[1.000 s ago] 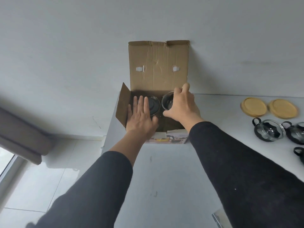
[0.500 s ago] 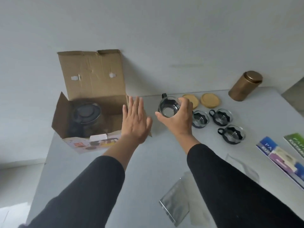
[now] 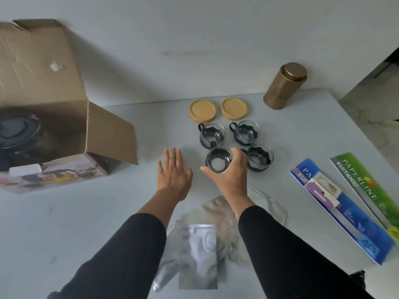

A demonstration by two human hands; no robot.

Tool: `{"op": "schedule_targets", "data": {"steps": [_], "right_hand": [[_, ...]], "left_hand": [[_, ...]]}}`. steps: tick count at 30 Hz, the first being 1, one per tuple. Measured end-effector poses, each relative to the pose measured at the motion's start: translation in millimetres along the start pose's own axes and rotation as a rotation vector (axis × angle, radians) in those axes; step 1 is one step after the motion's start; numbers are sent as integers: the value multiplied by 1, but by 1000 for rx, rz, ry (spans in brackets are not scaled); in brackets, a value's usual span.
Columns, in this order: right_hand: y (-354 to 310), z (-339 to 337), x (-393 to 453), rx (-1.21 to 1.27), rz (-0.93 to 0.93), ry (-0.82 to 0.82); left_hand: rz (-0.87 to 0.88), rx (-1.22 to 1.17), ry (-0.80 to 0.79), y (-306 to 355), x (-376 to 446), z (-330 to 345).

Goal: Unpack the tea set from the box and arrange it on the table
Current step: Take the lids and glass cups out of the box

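Right hand: grip wraps glass cup, just beside three cups on worktop.
Left hand: flat, released.
Advice: lower straight, complete the square, avoid knocking neighbours.

A home room is showing: a pale counter standing against a plain wall, tiled floor lying beside.

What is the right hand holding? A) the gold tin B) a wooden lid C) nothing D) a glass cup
D: the right hand has its fingers curled round a glass cup, beside three more cups on the table; the two wooden lids and the gold tin stand untouched farther back.
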State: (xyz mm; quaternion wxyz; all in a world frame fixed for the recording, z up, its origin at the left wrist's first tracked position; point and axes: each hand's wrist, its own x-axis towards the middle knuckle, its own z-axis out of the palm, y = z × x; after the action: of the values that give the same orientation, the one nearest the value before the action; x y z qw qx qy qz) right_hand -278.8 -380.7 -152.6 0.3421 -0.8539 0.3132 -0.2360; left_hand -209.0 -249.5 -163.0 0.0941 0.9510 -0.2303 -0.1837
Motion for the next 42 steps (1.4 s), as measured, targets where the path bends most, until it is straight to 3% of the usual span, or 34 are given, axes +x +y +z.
{"op": "schedule_targets", "data": {"steps": [13, 30, 42], "right_hand": [[33, -7, 5, 28, -111, -144], [36, -11, 14, -66, -133, -312], [30, -21, 13, -117, -220, -276]], "left_hand": [[-123, 87, -25, 14, 11, 26], [-128, 123, 3, 13, 13, 31], [-115, 116, -29, 13, 13, 27]]}}
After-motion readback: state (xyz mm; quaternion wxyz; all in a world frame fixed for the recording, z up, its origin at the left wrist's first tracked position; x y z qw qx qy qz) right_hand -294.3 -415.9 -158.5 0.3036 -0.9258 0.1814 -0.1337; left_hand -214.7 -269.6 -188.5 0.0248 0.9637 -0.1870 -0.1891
